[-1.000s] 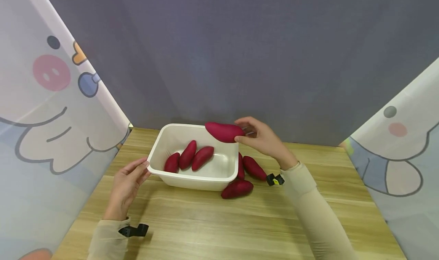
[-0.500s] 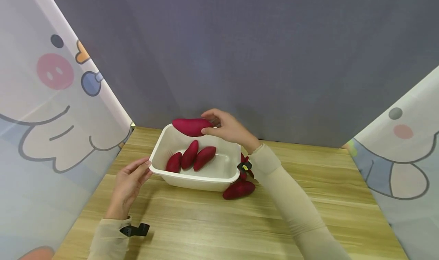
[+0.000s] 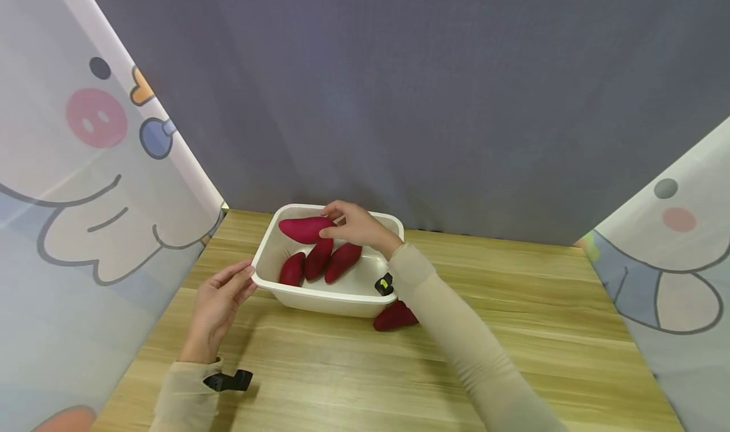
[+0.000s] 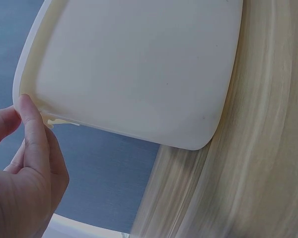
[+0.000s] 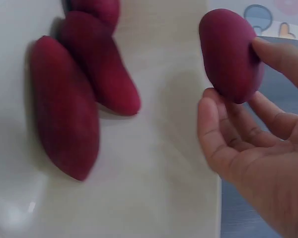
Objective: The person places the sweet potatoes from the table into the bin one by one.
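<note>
My right hand (image 3: 356, 227) pinches a red sweet potato (image 3: 303, 229) by its right end, over the back left part of a white plastic tub (image 3: 336, 298). In the right wrist view that sweet potato (image 5: 231, 54) sits between thumb and fingers. Three more sweet potatoes (image 3: 343, 262) lie side by side on the tub's floor. At the tub's left front corner, my left hand (image 3: 217, 302) grips the rim. The left wrist view shows that hand (image 4: 32, 158) with thumb and fingers at the rim, against the tub's outer wall (image 4: 134, 69).
Another sweet potato (image 3: 395, 317) lies on the wooden table (image 3: 331, 368) at the tub's right front corner, partly behind the right sleeve. A grey curtain (image 3: 399, 102) hangs behind the table. Cartoon-printed cloths stand at both sides.
My right hand has carried the sweet potato left across the tub and lowered it towards the back left. The left hand has stayed at the rim. The right forearm now covers sweet potatoes beside the tub.
</note>
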Motion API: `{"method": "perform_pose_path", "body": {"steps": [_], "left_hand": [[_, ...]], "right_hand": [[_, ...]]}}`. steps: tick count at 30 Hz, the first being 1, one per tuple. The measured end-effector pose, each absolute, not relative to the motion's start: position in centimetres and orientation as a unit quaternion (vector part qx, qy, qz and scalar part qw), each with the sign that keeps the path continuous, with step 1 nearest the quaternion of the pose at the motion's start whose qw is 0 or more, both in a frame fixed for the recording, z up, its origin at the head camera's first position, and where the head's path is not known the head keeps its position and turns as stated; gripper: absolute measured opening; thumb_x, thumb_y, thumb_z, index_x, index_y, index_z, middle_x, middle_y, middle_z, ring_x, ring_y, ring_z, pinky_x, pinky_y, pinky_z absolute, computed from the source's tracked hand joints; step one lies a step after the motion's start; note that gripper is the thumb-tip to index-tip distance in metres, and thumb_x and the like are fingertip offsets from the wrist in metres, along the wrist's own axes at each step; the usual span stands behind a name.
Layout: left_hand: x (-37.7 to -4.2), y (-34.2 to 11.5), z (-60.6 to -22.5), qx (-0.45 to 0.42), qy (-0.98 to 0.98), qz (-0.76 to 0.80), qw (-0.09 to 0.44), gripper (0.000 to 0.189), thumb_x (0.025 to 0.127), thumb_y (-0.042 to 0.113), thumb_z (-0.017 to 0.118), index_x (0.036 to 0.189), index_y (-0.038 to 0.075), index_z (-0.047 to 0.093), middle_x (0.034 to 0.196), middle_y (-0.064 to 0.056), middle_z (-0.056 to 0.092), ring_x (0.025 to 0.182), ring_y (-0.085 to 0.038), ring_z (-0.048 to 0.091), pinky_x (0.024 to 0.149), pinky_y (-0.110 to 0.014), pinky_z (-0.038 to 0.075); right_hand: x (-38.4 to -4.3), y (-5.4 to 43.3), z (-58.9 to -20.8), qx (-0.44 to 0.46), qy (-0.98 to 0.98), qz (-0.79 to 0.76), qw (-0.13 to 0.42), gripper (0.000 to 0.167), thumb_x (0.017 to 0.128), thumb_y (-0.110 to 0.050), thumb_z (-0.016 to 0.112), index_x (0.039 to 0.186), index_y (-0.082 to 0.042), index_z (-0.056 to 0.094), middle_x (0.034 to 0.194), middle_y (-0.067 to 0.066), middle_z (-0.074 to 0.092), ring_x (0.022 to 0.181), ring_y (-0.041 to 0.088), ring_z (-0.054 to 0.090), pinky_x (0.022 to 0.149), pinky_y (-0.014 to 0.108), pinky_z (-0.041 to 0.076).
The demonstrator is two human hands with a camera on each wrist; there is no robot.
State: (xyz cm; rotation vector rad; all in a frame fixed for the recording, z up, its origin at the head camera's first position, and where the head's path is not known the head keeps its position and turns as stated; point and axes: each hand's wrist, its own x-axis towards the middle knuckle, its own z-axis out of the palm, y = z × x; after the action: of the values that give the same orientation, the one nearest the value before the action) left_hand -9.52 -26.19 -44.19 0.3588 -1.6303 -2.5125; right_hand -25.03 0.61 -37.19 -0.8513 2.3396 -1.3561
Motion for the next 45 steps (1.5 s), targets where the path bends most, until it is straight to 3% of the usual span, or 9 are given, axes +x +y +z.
{"method": "perform_pose_path", "body": {"steps": [9,16,26,36,45], "left_hand": [[-9.6,-26.2,-44.4,0.116,-0.545,-0.828,0.058,0.015,0.094,0.001,0.069,0.1,0.011,0.079,0.101,-0.003,0.071,0.083,-0.011,0.069,0.08,-0.022,0.059],[-9.5,-26.1,-44.2,0.119,-0.55,-0.825,0.057,0.013,0.094,0.002,0.071,0.101,0.009,0.079,0.102,-0.002,0.071,0.083,-0.011,0.069,0.08,-0.022,0.06],[-9.5,-26.1,-44.1,0.119,-0.548,-0.826,0.056,0.014,0.095,0.002,0.069,0.101,0.011,0.079,0.103,-0.004,0.071,0.083,-0.011,0.069,0.08,-0.021,0.06],[-9.6,-26.2,-44.1,0.126,-0.54,-0.83,0.056,0.014,0.094,0.001,0.07,0.1,0.01,0.079,0.104,-0.006,0.071,0.083,-0.011,0.069,0.08,-0.022,0.06],[-9.5,-26.4,-44.1,0.126,-0.536,-0.833,0.056,0.014,0.093,0.001,0.07,0.102,0.008,0.079,0.103,-0.006,0.07,0.083,-0.012,0.069,0.081,-0.022,0.06]], "right_hand": [[-24.6,0.6,-38.2,-0.307,0.831,-0.437,0.156,0.045,0.088,-0.014,0.077,0.128,-0.001,0.06,0.118,0.011,0.066,0.112,0.023,0.06,0.099,0.032,0.05],[-24.2,0.9,-37.9,-0.3,0.825,-0.459,0.136,0.037,0.091,-0.017,0.075,0.123,-0.003,0.062,0.118,0.017,0.066,0.107,0.024,0.063,0.092,0.029,0.052],[-23.3,1.8,-33.6,-0.316,0.821,-0.466,0.096,0.038,0.093,-0.018,0.073,0.127,-0.004,0.062,0.117,0.014,0.067,0.099,0.023,0.064,0.091,0.03,0.053],[-20.9,7.0,-31.6,-0.314,0.836,-0.448,0.052,0.039,0.094,-0.019,0.073,0.129,-0.008,0.061,0.117,0.009,0.066,0.098,0.019,0.064,0.09,0.034,0.056],[-17.5,13.6,-34.4,-0.267,0.86,-0.434,-0.026,0.039,0.092,-0.01,0.073,0.128,0.0,0.06,0.115,0.016,0.067,0.095,0.026,0.065,0.084,0.043,0.058]]}}
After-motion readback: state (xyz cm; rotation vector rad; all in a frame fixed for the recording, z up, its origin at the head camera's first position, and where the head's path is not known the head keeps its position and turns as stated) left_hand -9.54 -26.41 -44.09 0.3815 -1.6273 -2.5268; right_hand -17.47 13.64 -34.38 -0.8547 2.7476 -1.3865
